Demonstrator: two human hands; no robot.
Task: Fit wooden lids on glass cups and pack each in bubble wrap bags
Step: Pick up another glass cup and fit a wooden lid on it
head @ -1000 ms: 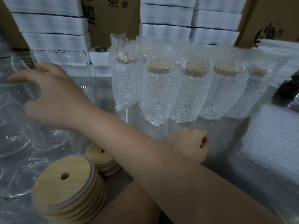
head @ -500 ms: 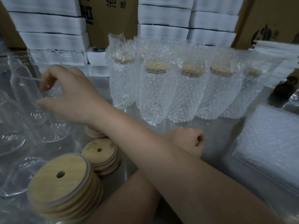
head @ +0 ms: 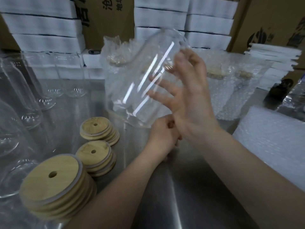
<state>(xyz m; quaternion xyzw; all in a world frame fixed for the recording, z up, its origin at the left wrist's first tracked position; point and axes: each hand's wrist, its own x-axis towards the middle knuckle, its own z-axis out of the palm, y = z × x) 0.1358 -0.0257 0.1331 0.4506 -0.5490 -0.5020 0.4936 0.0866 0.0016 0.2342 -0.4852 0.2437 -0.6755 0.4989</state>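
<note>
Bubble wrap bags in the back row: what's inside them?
Wooden lids show through the bags near their tops. Anything below them is blurred by the bubbles, and the held cup and right hand cover the middle ones.

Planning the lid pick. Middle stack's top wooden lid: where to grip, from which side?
Pinch its rim at opposite edges, fingers coming down from above: the top lid lies flat atop its stack, rim exposed. The left hand looks free; the right hand holds the glass cup.
</note>
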